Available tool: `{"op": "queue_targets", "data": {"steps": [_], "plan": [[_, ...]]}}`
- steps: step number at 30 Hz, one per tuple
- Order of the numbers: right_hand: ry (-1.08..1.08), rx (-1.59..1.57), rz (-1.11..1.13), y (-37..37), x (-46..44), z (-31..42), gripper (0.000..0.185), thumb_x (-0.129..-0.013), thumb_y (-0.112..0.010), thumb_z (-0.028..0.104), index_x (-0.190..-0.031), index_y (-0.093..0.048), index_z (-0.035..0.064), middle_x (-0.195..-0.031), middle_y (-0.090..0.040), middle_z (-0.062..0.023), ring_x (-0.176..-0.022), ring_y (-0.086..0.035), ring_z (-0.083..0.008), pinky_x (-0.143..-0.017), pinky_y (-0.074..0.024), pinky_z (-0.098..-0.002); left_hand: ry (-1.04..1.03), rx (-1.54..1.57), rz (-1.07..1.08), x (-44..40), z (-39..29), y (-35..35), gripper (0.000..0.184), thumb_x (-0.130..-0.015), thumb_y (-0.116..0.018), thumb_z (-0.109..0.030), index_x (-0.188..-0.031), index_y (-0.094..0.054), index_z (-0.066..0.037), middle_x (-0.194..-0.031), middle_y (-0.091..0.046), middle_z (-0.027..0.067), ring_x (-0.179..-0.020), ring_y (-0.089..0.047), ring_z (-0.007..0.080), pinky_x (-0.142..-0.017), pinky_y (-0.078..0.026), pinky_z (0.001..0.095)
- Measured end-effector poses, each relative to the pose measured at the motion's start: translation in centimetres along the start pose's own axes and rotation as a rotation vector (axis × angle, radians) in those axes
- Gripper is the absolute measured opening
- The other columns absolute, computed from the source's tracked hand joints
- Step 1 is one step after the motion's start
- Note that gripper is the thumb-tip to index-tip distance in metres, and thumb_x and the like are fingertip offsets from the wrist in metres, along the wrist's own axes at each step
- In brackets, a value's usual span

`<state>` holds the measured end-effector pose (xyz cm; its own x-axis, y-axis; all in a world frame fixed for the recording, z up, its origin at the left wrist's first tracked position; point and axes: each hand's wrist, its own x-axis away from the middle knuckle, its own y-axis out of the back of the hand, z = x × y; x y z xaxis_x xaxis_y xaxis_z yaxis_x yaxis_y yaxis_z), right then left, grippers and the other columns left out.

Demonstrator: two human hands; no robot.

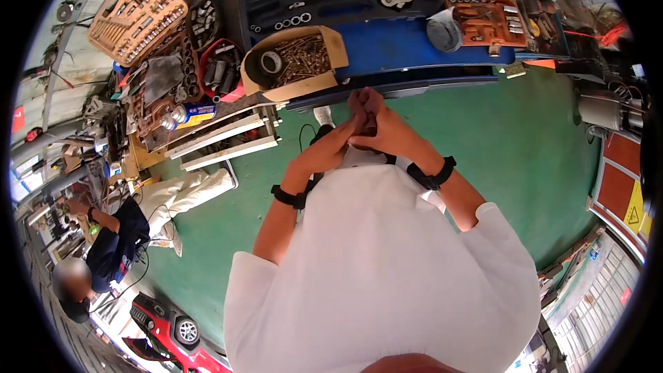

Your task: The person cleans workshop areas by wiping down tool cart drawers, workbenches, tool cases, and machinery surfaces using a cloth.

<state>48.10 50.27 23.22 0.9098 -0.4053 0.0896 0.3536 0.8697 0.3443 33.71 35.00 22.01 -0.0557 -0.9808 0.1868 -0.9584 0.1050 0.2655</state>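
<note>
My left hand [333, 148] and my right hand [392, 131] meet in front of my white shirt, just short of the blue workbench edge. Both have curled fingers that press against each other, with the right thumb pointing toward the left hand. Anything between them is hidden by the fingers and palms. Closest to the hands is the open drawer edge [414, 85] of the blue tool cabinet [387, 48]. A cardboard box [336, 47] full of screws or bolts [304, 57], with a roll of tape [271, 62] in it, stands on the bench beyond my left hand.
An orange socket set case [476, 21] and a grey cup-like container [444, 33] lie at the back right. On the left are a tan socket case [138, 14], spray cans [188, 115] and metal rails [228, 153]. A co-worker [121, 242] works at the far left.
</note>
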Motion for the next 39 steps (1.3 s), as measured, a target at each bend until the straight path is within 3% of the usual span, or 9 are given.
{"op": "queue_targets", "data": {"steps": [3, 8, 10, 16, 20, 24, 27, 31, 39], "plan": [[-0.231, 0.162, 0.064, 3.3, 1.4, -1.2, 0.074, -0.074, -0.074, 0.020, -0.134, -0.034, 0.0015, -0.107, -0.061, -0.0273, -0.097, -0.062, -0.0428, -0.081, -0.0521, -0.0458, 0.037, -0.100, 0.098, -1.6, -0.5, -0.1, 0.066, -0.082, -0.049, 0.009, -0.144, -0.037, -0.010, -0.132, -0.051, 0.0193, -0.116, -0.052, 0.0357, -0.099, -0.042, 0.0385], [-0.431, 0.502, -0.609, 11.0, 6.1, -5.9, 0.074, -0.075, -0.071, 0.021, -0.134, -0.029, 0.0105, -0.099, -0.063, -0.0293, -0.092, -0.061, -0.0496, -0.076, -0.0515, -0.0527, 0.033, -0.308, -0.100, -1.3, 1.0, 0.8, 0.045, -0.086, -0.056, 0.000, -0.129, -0.055, -0.011, -0.122, -0.060, 0.0152, -0.102, -0.059, 0.0363, -0.087, -0.048, 0.0384], [-0.560, 0.639, -0.698, 15.1, 7.9, -8.2, 0.070, -0.075, -0.070, 0.022, -0.134, -0.031, 0.0146, -0.096, -0.065, -0.0271, -0.087, -0.062, -0.0499, -0.073, -0.0514, -0.0544, 0.201, -0.294, -0.416, -0.3, 2.4, 1.3, 0.024, -0.092, -0.054, -0.018, -0.111, -0.065, -0.008, -0.085, -0.066, 0.0166, -0.076, -0.064, 0.0357, -0.068, -0.050, 0.0387], [-0.505, 0.784, -0.653, 17.7, 9.7, -13.0, 0.058, -0.075, -0.066, 0.021, -0.129, -0.047, 0.0277, -0.100, -0.068, -0.0168, -0.087, -0.064, -0.0446, -0.071, -0.0525, -0.0526, 0.616, 0.184, -0.642, 3.7, 9.0, 2.8, 0.051, -0.097, -0.050, -0.047, -0.095, -0.068, 0.001, -0.062, -0.060, 0.0131, -0.063, -0.062, 0.0252, -0.062, -0.048, 0.0349], [-0.311, 0.745, -0.758, 12.1, 7.5, -13.8, 0.058, -0.076, -0.063, 0.018, -0.130, -0.049, 0.0329, -0.098, -0.067, -0.0134, -0.086, -0.065, -0.0407, -0.070, -0.0536, -0.0515, 0.694, -0.167, -0.908, 4.7, 13.7, 3.1, 0.056, -0.088, -0.060, -0.055, -0.090, -0.064, 0.001, -0.070, -0.062, 0.0086, -0.070, -0.061, 0.0243, -0.067, -0.049, 0.0343], [-0.206, 0.858, -0.703, 9.8, 6.7, -12.0, 0.055, -0.076, -0.062, 0.018, -0.127, -0.051, 0.0343, -0.097, -0.066, -0.0125, -0.086, -0.066, -0.0380, -0.070, -0.0546, -0.0505, 0.371, -0.296, -1.167, 3.7, 15.9, 3.0, 0.051, -0.087, -0.065, -0.052, -0.092, -0.061, -0.001, -0.074, -0.062, 0.0050, -0.064, -0.057, 0.0136, -0.061, -0.045, 0.0266], [-0.292, 0.955, -0.594, 13.0, 7.9, -13.6, 0.041, -0.084, -0.060, 0.022, -0.125, -0.055, 0.0241, -0.093, -0.066, -0.0135, -0.081, -0.066, -0.0352, -0.066, -0.0537, -0.0484, 0.537, -0.133, -0.829, 4.1, 17.1, 4.2, 0.048, -0.089, -0.064, -0.047, -0.090, -0.063, 0.001, -0.078, -0.065, 0.0062, -0.065, -0.057, 0.0129, -0.060, -0.045, 0.0268], [-0.056, 0.935, -0.821, 17.4, 9.5, -14.8, 0.031, -0.095, -0.051, 0.027, -0.120, -0.057, 0.0089, -0.087, -0.065, -0.0150, -0.073, -0.063, -0.0319, -0.062, -0.0504, -0.0460, 0.535, -0.035, -0.902, 3.7, 16.8, 3.7, 0.053, -0.088, -0.062, -0.050, -0.096, -0.069, 0.001, -0.075, -0.067, 0.0112, -0.075, -0.064, 0.0208, -0.071, -0.048, 0.0307], [-0.014, 0.888, -0.767, 15.0, 8.5, -10.4, 0.032, -0.099, -0.045, 0.025, -0.121, -0.056, 0.0040, -0.100, -0.065, -0.0178, -0.084, -0.064, -0.0333, -0.071, -0.0507, -0.0450, 0.618, 0.283, -0.962, 3.7, 13.2, 3.2, 0.036, -0.088, -0.066, -0.044, -0.098, -0.068, -0.009, -0.091, -0.069, 0.0001, -0.080, -0.063, 0.0085, -0.067, -0.043, 0.0243]]}}
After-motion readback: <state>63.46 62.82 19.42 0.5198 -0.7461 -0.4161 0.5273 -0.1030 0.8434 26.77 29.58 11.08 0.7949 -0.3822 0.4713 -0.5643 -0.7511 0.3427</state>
